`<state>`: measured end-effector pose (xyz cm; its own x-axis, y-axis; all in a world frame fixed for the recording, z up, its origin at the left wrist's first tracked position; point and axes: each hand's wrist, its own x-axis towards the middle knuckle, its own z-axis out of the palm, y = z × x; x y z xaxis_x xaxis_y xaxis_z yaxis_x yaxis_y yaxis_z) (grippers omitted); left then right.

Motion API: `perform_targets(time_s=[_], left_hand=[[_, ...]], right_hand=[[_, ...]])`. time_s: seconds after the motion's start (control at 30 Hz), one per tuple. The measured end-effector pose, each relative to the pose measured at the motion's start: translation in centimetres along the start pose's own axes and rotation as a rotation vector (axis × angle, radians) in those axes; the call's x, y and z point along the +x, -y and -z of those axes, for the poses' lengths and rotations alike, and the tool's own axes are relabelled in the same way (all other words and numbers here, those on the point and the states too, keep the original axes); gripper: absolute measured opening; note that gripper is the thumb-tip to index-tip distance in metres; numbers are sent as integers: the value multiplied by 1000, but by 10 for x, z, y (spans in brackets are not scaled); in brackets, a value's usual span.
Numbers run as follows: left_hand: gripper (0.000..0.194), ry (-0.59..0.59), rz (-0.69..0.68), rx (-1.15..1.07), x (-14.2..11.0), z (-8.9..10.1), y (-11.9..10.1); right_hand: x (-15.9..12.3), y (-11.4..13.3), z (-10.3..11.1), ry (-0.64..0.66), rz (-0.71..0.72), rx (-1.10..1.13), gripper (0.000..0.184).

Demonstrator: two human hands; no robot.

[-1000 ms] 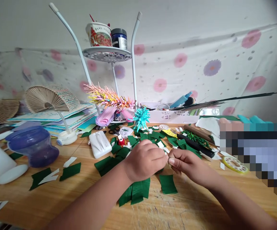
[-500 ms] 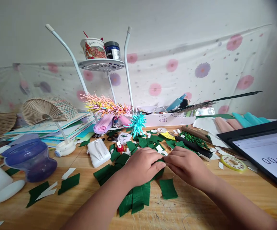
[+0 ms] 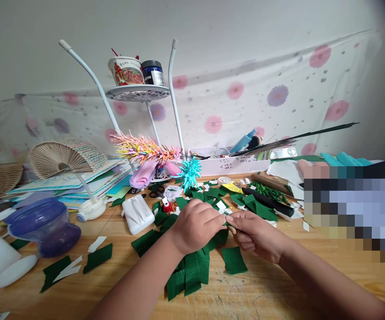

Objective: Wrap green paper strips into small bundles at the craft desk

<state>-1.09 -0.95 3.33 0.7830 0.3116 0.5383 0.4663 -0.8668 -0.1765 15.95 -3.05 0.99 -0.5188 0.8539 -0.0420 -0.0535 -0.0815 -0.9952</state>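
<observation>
Nearest my hands: loose green paper pieces on the table, below and partly under the left hand; a green square just below the right hand. Hands together at the fingertips. Right clamped on a small green piece; left curled closed against it, its grip surface hidden from me. White case left of the left hand. Beyond the hands: turquoise spiky ball, then white box. Farthest: floral sheet along the wall.
</observation>
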Motion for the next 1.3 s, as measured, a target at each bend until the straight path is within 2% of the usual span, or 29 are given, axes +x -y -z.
perform_targets(time_s=[0.1,0.2,0.23,0.33,0.4,0.5,0.63,0.87,0.93,1.0,1.13,1.3], left_hand=[[24,66,140,-187,-1,-2,2],[53,83,258,-394,-1,0,4],[54,75,294,-442,-1,1,4],[36,72,354,-474,1,2,3],[26,126,317,-422,3,-1,1],[18,176,246,-331,4,-7,0],[17,106,190,-202,3,-8,1],[14,65,88,62,5,2,-5],[15,62,93,70,5,2,-6],[14,47,150,28,4,1,-6],[14,52,284,-185,3,1,-4],[14,123,315,-357,5,6,-7]], right_hand=[[-2,6,2,-151,226,-443,33],[-4,10,6,-223,382,-884,25],[-5,10,8,-220,405,-977,22],[-7,9,11,-221,457,-1139,16],[-7,9,12,-229,467,-1172,11],[-6,11,12,-232,421,-1106,9],[-5,12,10,-259,342,-902,16],[0,7,1,-213,211,-503,37],[0,6,1,-234,225,-549,38],[-2,6,3,-278,297,-707,36],[-8,8,8,-316,497,-1017,18],[-11,11,12,-298,764,-1256,10]])
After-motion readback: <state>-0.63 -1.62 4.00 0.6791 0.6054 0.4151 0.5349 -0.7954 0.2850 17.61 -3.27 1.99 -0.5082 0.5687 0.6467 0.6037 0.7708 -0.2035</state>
